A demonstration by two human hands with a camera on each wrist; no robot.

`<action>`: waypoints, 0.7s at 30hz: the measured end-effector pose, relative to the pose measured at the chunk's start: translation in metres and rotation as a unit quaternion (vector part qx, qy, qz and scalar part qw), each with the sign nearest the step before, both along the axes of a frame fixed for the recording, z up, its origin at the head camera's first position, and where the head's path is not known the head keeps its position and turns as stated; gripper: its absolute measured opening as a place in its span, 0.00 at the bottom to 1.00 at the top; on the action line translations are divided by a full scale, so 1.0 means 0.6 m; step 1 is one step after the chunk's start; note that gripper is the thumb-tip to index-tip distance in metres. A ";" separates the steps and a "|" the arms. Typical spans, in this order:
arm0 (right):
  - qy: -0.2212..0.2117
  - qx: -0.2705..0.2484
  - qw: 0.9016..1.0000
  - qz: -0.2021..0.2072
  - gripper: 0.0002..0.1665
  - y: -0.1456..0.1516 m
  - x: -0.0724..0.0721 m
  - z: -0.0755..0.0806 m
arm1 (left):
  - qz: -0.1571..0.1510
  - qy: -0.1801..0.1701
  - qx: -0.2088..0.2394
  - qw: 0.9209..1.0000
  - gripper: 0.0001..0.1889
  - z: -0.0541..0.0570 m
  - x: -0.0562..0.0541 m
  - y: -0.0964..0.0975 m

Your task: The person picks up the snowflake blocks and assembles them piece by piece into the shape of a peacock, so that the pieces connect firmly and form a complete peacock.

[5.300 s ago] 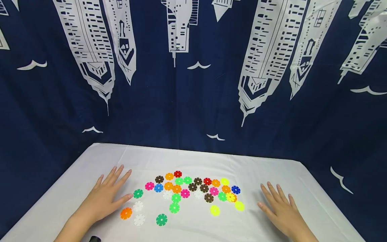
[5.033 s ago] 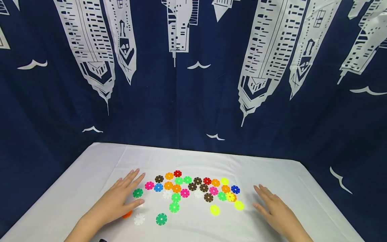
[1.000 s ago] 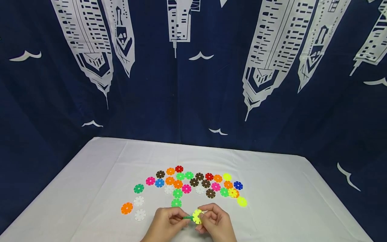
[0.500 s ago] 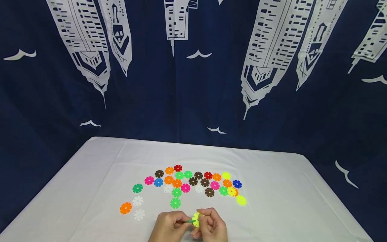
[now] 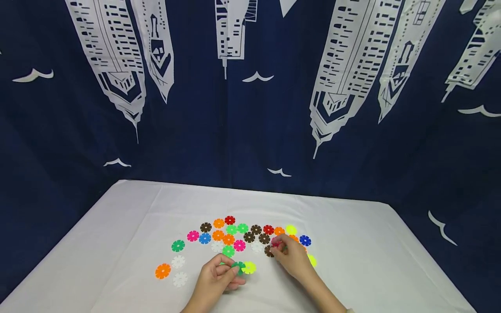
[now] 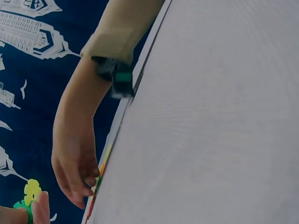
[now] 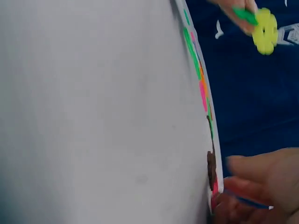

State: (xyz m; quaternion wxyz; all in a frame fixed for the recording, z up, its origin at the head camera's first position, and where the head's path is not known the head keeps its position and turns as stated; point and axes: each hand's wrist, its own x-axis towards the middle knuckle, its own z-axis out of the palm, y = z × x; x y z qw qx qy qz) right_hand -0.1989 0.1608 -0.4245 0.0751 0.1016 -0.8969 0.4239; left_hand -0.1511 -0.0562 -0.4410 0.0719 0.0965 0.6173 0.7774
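Between the thumb and fingers of my left hand is a dark green notched plastic snowflake disc. A yellow snowflake disc is joined to it edge to edge, the two raised over the near middle of the table. In the right wrist view, the yellow disc stands crosswise to the green one. My right hand is among the loose discs, its fingertips at a pink snowflake disc, beside a brown one. I cannot tell if it pinches the pink disc. The hand hides some discs behind it.
Loose snowflake discs in many colours lie flat across the middle of the white-covered table. An orange disc and white ones lie to the left. Behind the table hangs a dark blue curtain with white building prints.
My right hand has let go of the yellow disc and moved forward and right to the pink disc. My left hand has lifted the joined green and yellow discs slightly forward.
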 end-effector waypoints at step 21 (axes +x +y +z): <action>-0.105 -0.201 0.971 0.078 0.05 -0.001 -0.011 -0.017 | 0.000 -0.043 0.020 0.999 0.12 -0.008 -0.009 -0.005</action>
